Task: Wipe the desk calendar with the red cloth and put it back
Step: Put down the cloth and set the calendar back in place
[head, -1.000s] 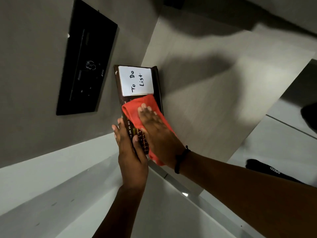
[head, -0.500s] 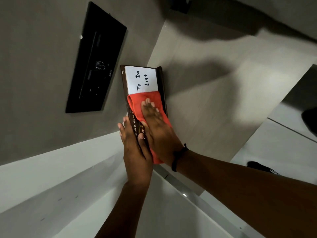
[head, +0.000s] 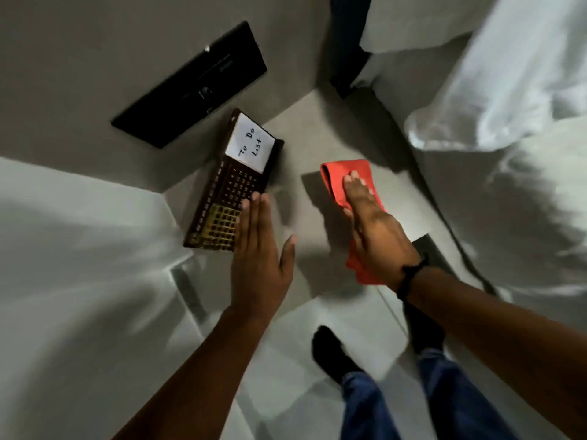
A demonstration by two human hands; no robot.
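1. Two bare hands reach out over a grey surface (head: pixel 320 128), well apart from each other.
2. The left hand (head: pixel 259 249) is flat and open, fingers straight and together, thumb spread to the side; it grips nothing.
3. Its fingertips overlap the near right edge of the desk calendar (head: pixel 228 198); whether they touch it cannot be told.
4. The calendar, a dark brown board with rows of small squares, stands by the wall, below a black panel (head: pixel 190 87).
5. A white note (head: pixel 250 144) reading "To Do List" covers the calendar's far end.
6. The right hand (head: pixel 374 230) lies palm down on the red cloth (head: pixel 346 176), fingers extended and nearly flat, pressing the cloth rather than pinching it.
7. The cloth lies well to the right of the calendar, not touching it; one end shows past the fingertips, the other near the wrist.
8. A black band (head: pixel 409 274) circles the right wrist.
9. Blue trouser legs (head: pixel 365 404) and dark feet show on the pale floor below.
10. White fabric (head: pixel 508 90) fills the upper right, blurred.
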